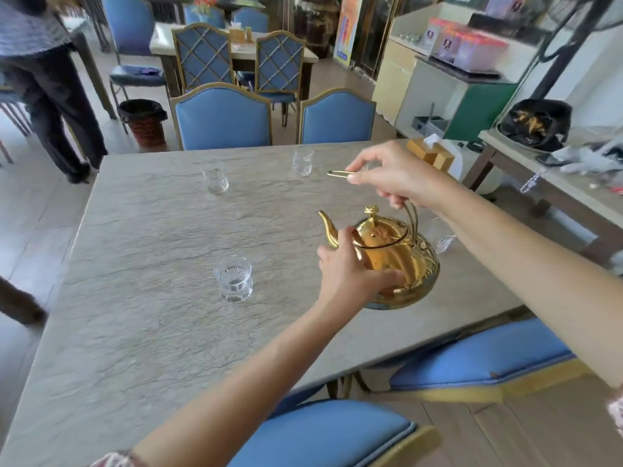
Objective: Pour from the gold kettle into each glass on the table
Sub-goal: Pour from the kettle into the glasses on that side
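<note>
above table [141, 298]: right hand [397, 176] grips gold kettle [397, 261] handle, left hand [350, 274] cups body, seemingly lifted

Shiny gold metal kettle [394, 261], mirror finish. 3 clear cut-pattern glasses [234, 279] [214, 177] [302, 161]. Grey stone-look tabletop [151, 298], fine dark veining. Blue padded chairs [222, 119], gold trim; further ones with gold lattice backs [204, 57].
</note>
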